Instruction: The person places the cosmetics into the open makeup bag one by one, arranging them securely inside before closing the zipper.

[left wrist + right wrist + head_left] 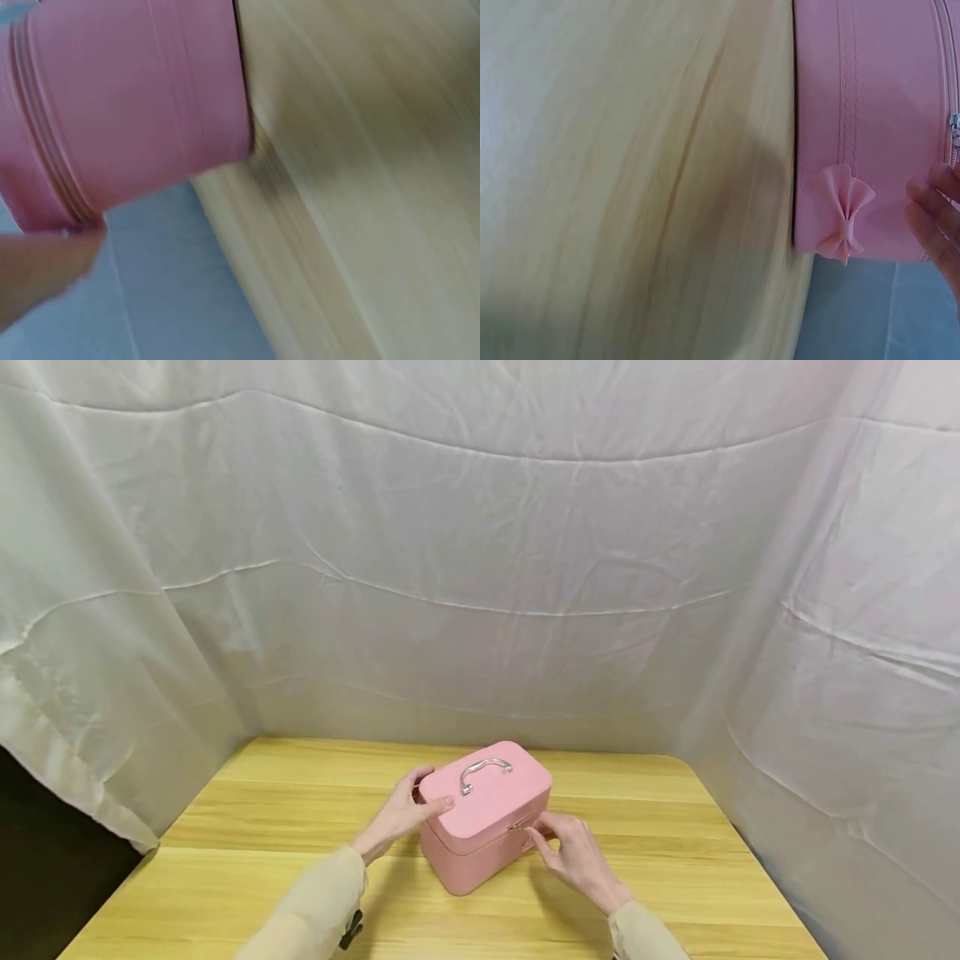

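A pink vanity case (480, 806) with a silver carry handle (483, 768) on its lid stands upright on the table, turned at an angle. My left hand (401, 810) grips its left end, thumb over the lid and fingers round the far side. At the long side facing right, my right hand (573, 852) has thumb and forefinger brought together at the zipper, pinching its pull. The right wrist view shows a metal zipper slider (955, 129) just above these fingers (937, 214), and a pink bow (845, 214) lower on the side. The lid is down.
The case rests on a light wood-grain table (300, 827). Pale cloth hangs (480, 610) behind the table and along both sides. A dark area (52, 852) shows beyond the left edge.
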Motion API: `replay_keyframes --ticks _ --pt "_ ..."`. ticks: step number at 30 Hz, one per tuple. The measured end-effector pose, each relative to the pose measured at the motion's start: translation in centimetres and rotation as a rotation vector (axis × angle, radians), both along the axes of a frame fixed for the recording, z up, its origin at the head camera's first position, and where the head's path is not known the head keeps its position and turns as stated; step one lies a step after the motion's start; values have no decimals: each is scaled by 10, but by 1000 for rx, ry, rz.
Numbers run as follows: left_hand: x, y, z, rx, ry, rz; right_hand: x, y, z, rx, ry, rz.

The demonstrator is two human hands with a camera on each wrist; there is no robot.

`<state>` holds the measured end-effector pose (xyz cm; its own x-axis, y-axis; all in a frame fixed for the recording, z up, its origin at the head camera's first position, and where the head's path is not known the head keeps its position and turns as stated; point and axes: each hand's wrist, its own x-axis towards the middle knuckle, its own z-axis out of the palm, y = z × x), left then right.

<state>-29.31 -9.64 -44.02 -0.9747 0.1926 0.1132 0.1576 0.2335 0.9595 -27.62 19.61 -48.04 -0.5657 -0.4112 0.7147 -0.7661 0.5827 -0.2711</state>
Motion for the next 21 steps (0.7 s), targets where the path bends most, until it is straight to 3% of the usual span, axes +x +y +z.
replay_keyframes --ticks 3,7,13,21 --pt "10 8 2 -93 73 95 -1 0 -1 -14 -5 15" --pt "24 20 5 -235 136 166 -1 -1 -2 -33 -27 26" --pt "33 33 4 -297 125 216 -1 0 -4 -66 -77 53" --pt "35 45 4 -352 100 240 2 -1 -4 -96 -149 48"
